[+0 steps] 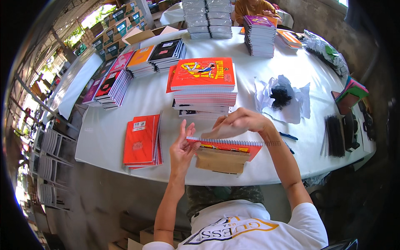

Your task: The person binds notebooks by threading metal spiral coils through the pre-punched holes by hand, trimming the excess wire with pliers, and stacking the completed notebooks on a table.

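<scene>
A red-covered spiral notebook [255, 152] stands on edge near the table's front, its dark wire coil [233, 142] along the top. Brown cardboard [221, 161] shows on its near side. My left hand [183, 143] grips the left end, thumb against the near side and some fingers raised. Over the coil, my right hand [243, 121] has its fingers bent together. A blurred brownish shape lies under those fingers; I cannot make out what it is. The coil sticks out past the notebook's right end. Behind stands a stack of red-covered books [204, 77].
Red spiral notebooks [141, 139] lie at left. Further back are several notebook stacks [141, 56], a purple-topped stack [259, 35] and a wrapped stack [208, 18]. Crumpled white paper [287, 98] holds dark coils; blue pens [288, 136] and more coils [333, 135] are at right. A person [254, 10] sits opposite.
</scene>
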Demonstrator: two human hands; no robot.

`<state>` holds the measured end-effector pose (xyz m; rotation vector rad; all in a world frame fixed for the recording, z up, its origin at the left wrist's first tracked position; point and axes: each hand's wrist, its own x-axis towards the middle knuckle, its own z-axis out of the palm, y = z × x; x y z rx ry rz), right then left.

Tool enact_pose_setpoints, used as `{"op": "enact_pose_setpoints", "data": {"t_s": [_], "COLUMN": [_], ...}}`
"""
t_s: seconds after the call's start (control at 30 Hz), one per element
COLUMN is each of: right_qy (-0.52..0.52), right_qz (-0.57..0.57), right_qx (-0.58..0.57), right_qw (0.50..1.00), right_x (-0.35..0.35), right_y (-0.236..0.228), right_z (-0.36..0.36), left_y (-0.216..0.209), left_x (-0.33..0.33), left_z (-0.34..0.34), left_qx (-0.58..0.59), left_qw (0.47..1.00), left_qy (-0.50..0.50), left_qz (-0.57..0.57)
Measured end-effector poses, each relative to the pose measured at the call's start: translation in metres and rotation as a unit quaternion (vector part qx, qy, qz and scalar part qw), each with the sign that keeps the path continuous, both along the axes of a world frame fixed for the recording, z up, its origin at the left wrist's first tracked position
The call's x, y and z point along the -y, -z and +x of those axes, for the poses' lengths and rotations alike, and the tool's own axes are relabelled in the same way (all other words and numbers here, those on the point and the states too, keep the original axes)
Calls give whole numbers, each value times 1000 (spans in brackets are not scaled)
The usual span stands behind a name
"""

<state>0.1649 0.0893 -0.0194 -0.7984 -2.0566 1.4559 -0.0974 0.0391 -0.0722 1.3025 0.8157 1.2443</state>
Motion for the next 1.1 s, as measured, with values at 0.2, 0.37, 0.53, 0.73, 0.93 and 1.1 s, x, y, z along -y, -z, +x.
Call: {"op": "enact_pose_setpoints", "data": {"t_s": [0.2,0.37,0.53,0.73,0.93,1.1], "right_qy": [-26,28,76,314,476,522], "right_qz": [-42,66,146,261,277,280], "right_qx": [-160,181,212,391,515,363], "right_qw": [986,981,963,825,657,719], "right_x": [-9,-13,3,70,153,171], "right_y": [15,10,46,79,132,101], "right_z": [-3,-20,5,68,137,97], "left_y": [2,4,13,-64,-121,-50], "left_x": [-1,-3,-22,-16,52,91], "left_z": [-2,-5,-7,-9,-13,48], "left_qx": [0,5,-3,-38,-127,-461], "left_qw": [1000,1000,996,994,967,815], "left_qy": [1,16,80,46,-32,41], "left_qz": [-8,-15,49,89,217,349]}}
